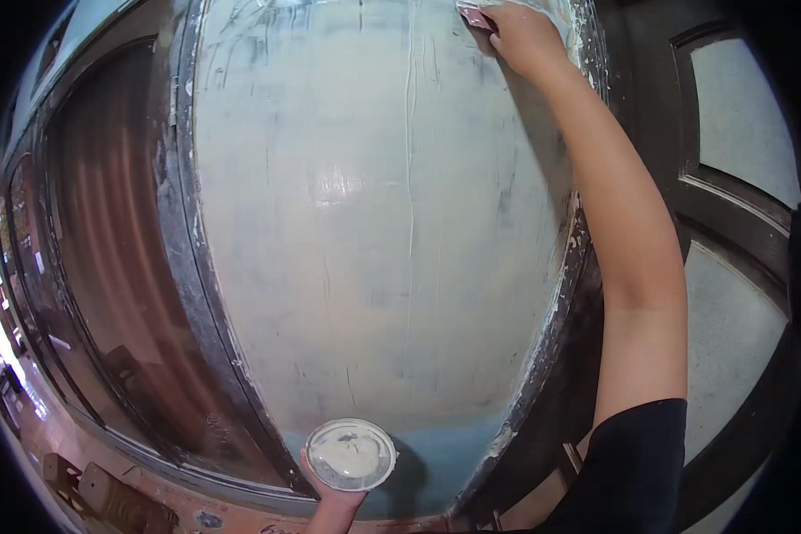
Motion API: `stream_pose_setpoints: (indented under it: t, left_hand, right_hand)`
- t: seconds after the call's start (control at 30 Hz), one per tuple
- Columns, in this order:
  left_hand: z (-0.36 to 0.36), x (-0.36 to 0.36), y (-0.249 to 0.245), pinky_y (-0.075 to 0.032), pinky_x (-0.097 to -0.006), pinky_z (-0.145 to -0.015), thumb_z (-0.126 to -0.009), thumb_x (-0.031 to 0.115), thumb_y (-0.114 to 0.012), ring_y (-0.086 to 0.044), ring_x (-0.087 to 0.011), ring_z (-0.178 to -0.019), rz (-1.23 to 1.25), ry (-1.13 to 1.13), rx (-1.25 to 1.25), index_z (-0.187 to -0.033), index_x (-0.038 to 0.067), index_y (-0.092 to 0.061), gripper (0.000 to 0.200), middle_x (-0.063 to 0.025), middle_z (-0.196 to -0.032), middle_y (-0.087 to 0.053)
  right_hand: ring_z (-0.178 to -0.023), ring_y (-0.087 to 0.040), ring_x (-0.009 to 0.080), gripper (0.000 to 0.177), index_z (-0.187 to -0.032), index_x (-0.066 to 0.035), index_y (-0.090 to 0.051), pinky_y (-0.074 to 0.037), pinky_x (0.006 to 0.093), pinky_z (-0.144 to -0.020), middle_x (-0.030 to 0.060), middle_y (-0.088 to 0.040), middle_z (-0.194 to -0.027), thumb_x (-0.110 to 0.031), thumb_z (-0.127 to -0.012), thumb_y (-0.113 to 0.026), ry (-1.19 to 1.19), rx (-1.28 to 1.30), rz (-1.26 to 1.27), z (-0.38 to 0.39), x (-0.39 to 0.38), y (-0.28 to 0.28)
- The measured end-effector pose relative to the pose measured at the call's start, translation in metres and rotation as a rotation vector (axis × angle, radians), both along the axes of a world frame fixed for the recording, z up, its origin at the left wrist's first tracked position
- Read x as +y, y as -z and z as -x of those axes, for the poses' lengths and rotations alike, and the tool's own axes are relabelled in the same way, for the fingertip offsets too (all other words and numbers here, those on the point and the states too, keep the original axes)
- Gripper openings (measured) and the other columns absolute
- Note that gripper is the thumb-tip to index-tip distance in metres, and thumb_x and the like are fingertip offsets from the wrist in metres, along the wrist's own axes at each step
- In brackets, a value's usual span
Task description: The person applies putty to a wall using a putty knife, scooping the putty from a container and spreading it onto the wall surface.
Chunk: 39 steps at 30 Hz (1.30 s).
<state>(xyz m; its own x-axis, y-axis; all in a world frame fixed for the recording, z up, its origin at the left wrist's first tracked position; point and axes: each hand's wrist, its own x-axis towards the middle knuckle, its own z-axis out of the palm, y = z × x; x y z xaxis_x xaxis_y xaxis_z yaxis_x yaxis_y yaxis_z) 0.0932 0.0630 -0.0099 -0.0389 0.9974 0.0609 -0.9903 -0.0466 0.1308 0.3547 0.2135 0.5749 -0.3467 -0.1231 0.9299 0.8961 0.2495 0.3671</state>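
Probably a home, by the curtained window (120, 231)

Tub (351, 487): round, pale rim, mouth facing the viewer, positioned in front of the wall panel's lower part. Contents: whitish paste (345, 459), unevenly spread, with greyish patches. Scraper (478, 17): dark reddish, smeared with pale material, slanted, at the panel's upper right (contact with the surface cannot be confirmed). Wall panel (329, 267): upright, mostly under a streaky off-white coat, glossy left of centre; thin vertical ridges and grey-blue patches noted; blue strip exposed along its foot.
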Motion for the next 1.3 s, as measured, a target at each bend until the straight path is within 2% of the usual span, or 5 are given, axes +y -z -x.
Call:
stream_pose_setpoints:
  t: [0.53,0.77,0.83,1.03,1.3]
  left_hand:
    - [0.0,0.005,0.009,-0.038,-0.0609,-0.106,-0.085,0.075,-0.035,-0.048,-0.0386,-0.126,0.002,0.085,0.011,-0.135,0.019,-0.054,0.078,-0.0104,-0.14,-0.052]
    - [0.015,-0.001,0.01,-0.038,-0.061,-0.105,-0.084,0.075,-0.037,-0.049,-0.0384,-0.125,0.006,0.031,0.057,-0.135,0.018,-0.054,0.078,-0.0106,-0.139,-0.052]
    - [0.018,-0.006,0.01,-0.039,-0.0606,-0.104,-0.085,0.073,-0.038,-0.05,-0.0384,-0.125,0.013,0.024,0.056,-0.134,0.017,-0.054,0.077,-0.0109,-0.139,-0.053]
    - [0.027,-0.014,0.004,-0.04,-0.0595,-0.104,-0.086,0.072,-0.04,-0.051,-0.0381,-0.124,-0.02,0.006,0.111,-0.133,0.017,-0.055,0.074,-0.011,-0.137,-0.055]
    - [0.019,-0.003,0.005,-0.041,-0.0606,-0.104,-0.086,0.072,-0.041,-0.051,-0.0387,-0.124,-0.002,0.023,0.041,-0.133,0.016,-0.055,0.075,-0.0116,-0.137,-0.055]
  right_hand:
    - [-0.101,-0.063,0.0399,0.027,-0.109,-0.009,-0.067,-0.05,0.0471,-0.086,0.0209,-0.068,-0.103,-0.01,-0.085,-0.054,0.022,0.076,0.059,-0.014,-0.062,0.019]
    - [-0.104,-0.063,0.0392,0.033,-0.115,-0.01,-0.067,-0.05,0.0471,-0.089,0.0209,-0.067,-0.11,-0.009,-0.085,-0.054,0.016,0.045,-0.011,-0.001,0.004,0.002]
    - [-0.102,-0.064,0.031,0.038,-0.13,-0.017,-0.061,-0.053,0.0407,-0.085,0.0124,-0.066,-0.112,-0.015,-0.092,-0.056,0.276,0.062,0.049,-0.005,0.017,0.026]
    - [-0.103,-0.062,0.033,0.041,-0.129,-0.02,-0.059,-0.052,0.0446,-0.085,0.0077,-0.065,-0.114,-0.01,-0.09,-0.053,0.175,-0.018,0.004,-0.037,-0.021,0.04]
    - [-0.1,-0.065,0.0375,0.028,-0.109,-0.011,-0.07,-0.051,0.0463,-0.085,0.0189,-0.069,-0.103,-0.012,-0.084,-0.056,0.129,0.201,0.036,-0.037,-0.008,0.005]
